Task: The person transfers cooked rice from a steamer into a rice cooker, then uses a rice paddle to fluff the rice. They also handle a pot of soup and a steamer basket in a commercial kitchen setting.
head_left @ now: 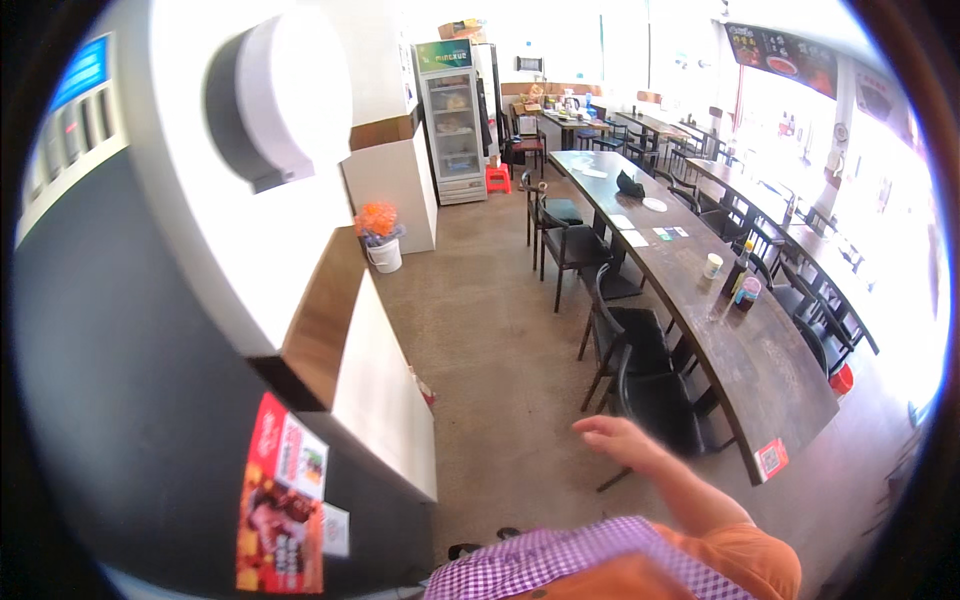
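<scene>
My right hand (pixel 622 440) reaches forward from an orange sleeve (pixel 752 560), level with the nearest chairs. Its fingers point left, loosely stretched out, and nothing shows in them. In the view it overlaps the floor beside a black chair (pixel 660 400); I cannot tell whether it touches the chair. My left hand is out of view. A purple checked apron (pixel 570 558) covers my front. To the right runs a long dark table (pixel 700 275) carrying a sauce bottle (pixel 737 270), a jar (pixel 747 293), a paper cup (pixel 713 265), a white plate (pixel 654 205) and a black bag (pixel 630 184).
A brown floor aisle (pixel 480 300) runs between the table's chairs and a low white partition (pixel 385 385). Farther along stand a white bucket with orange flowers (pixel 378 225), a glass-door fridge (pixel 455 125) and a red stool (pixel 498 180). A second table row (pixel 800 230) lies right.
</scene>
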The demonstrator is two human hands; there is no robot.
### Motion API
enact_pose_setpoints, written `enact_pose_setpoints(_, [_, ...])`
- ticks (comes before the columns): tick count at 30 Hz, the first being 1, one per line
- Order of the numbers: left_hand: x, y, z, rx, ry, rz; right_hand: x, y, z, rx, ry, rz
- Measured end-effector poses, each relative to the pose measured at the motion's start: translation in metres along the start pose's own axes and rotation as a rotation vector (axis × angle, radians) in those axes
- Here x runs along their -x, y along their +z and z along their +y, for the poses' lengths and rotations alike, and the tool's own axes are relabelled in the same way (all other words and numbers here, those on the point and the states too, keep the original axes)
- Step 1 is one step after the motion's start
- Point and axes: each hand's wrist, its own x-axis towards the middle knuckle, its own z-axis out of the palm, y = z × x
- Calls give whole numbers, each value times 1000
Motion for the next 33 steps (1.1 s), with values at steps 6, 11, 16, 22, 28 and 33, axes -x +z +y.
enact_pose_setpoints(6, [-115,150,40,-398,-85,-250,-165,-39,11,-92,-244,-357])
enact_pose_setpoints(11, [-225,162,41,-582,-268,-252,-313,-71,5,259,-343,-543])
enact_pose_setpoints(16, [-370,161,118,-777,-304,-333,-410,-161,117,997,-29,-300])
enact_pose_setpoints(22, [-577,193,302,-695,172,-371,-483,-275,161,906,487,-284])
enact_pose_setpoints(28, [-697,153,394,-351,171,-23,-774,-331,114,1193,370,-299])
enact_pose_setpoints(33, [-649,115,462,-337,-66,451,-1079,-207,-88,1164,-542,-329])
